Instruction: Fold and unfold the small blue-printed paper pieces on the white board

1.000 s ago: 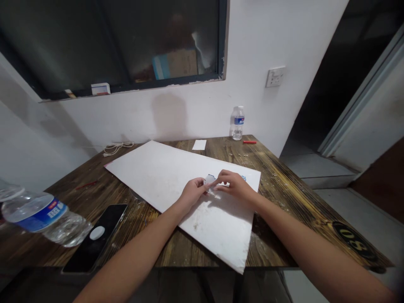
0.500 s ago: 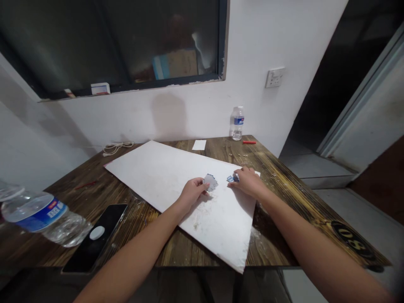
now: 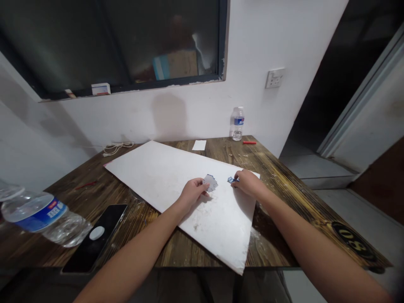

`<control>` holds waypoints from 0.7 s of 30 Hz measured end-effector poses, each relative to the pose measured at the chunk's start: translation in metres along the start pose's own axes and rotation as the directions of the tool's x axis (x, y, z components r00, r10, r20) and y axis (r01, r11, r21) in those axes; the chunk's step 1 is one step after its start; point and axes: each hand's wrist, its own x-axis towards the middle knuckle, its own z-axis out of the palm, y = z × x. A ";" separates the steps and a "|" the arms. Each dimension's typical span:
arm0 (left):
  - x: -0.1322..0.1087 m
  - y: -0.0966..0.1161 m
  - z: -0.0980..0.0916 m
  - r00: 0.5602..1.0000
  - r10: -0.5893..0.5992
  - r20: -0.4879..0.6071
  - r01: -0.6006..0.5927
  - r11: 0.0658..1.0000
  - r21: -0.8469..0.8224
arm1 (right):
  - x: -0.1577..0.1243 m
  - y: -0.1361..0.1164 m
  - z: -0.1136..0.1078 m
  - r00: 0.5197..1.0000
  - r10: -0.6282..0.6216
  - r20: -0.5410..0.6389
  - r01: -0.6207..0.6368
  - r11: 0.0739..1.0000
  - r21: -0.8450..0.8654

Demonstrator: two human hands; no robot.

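My left hand (image 3: 192, 192) rests on a large white board (image 3: 158, 168), its fingertips gripping the edge of a torn grey-white paper scrap (image 3: 210, 182). Some way to the right, my right hand (image 3: 249, 184) pinches a small blue-and-white scrap (image 3: 232, 180) at its fingertips. The board lies tilted across a dark wooden table (image 3: 277, 193), with its near corner over the table's front edge.
A black phone (image 3: 94, 237) and a large water bottle (image 3: 41, 214) lie at near left. At the back stand a small water bottle (image 3: 237, 124), a white paper slip (image 3: 199, 145), a red stick (image 3: 249, 142) and a white cable (image 3: 116, 147).
My hands have moved apart from their close position over the scrap. My right hand has gone right with the small blue piece, while the grey-white scrap stays by my left hand.
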 end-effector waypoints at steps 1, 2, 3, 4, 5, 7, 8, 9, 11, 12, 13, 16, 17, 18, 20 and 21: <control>-0.001 0.001 0.000 1.000 -0.005 0.000 0.005 1.000 0.000 | -0.001 -0.001 -0.001 1.000 -0.014 -0.005 0.013 1.000 -0.016; -0.001 0.001 0.000 1.000 -0.008 0.001 0.008 1.000 -0.001 | -0.002 -0.002 -0.002 1.000 -0.027 -0.014 0.027 0.999 -0.031; -0.001 0.002 0.000 1.000 -0.009 0.002 0.009 1.000 -0.003 | -0.003 -0.002 -0.002 0.999 -0.038 -0.025 0.037 0.998 -0.045; -0.002 0.002 0.000 1.000 -0.011 0.003 0.011 1.000 -0.003 | -0.004 -0.003 -0.003 0.998 -0.043 -0.038 0.041 0.998 -0.057; -0.002 0.002 0.000 1.000 -0.010 0.006 0.010 1.000 -0.002 | -0.005 -0.005 -0.004 0.998 -0.043 -0.049 0.040 0.997 -0.066; -0.001 0.001 0.000 1.000 -0.004 0.009 0.004 1.000 0.004 | -0.006 -0.007 -0.005 0.998 -0.027 -0.059 0.023 0.997 -0.069; -0.001 0.001 0.000 1.000 -0.002 0.008 0.002 1.000 0.005 | -0.006 -0.008 -0.006 0.998 -0.016 -0.059 0.012 0.998 -0.062; -0.001 0.000 0.000 1.000 -0.002 0.008 0.002 1.000 0.006 | -0.006 -0.009 -0.007 0.998 -0.007 -0.058 0.004 0.999 -0.053; 0.000 0.000 -0.001 1.000 -0.006 0.006 0.006 1.000 0.007 | -0.006 -0.010 -0.008 0.998 -0.002 -0.060 0.000 0.999 -0.033; 0.001 0.000 -0.001 1.000 -0.009 0.005 0.009 1.000 0.008 | -0.006 -0.010 -0.009 0.998 -0.003 -0.067 0.001 1.000 -0.022; 0.001 -0.001 -0.001 1.000 -0.010 0.003 0.010 1.000 0.011 | -0.006 -0.010 -0.009 0.997 -0.005 -0.075 0.004 1.000 -0.010; 0.002 -0.001 -0.001 1.000 -0.008 -0.001 0.008 1.000 0.013 | -0.008 -0.010 -0.010 0.993 -0.003 -0.115 0.009 0.999 0.048; 0.002 -0.001 -0.001 1.000 -0.009 -0.003 0.009 1.000 0.012 | -0.008 -0.011 -0.010 0.991 -0.003 -0.134 0.013 0.997 0.078; 0.002 -0.001 -0.001 1.000 -0.010 -0.003 0.010 1.000 0.008 | -0.008 -0.011 -0.010 0.988 -0.005 -0.156 0.023 0.993 0.112; 0.002 -0.001 -0.001 1.000 -0.007 -0.003 0.007 1.000 0.001 | -0.008 -0.011 -0.010 0.980 -0.022 -0.199 0.060 0.980 0.189; 0.002 -0.001 0.000 1.000 -0.005 -0.004 0.005 1.000 -0.003 | -0.007 -0.012 -0.010 0.976 -0.035 -0.214 0.085 0.969 0.231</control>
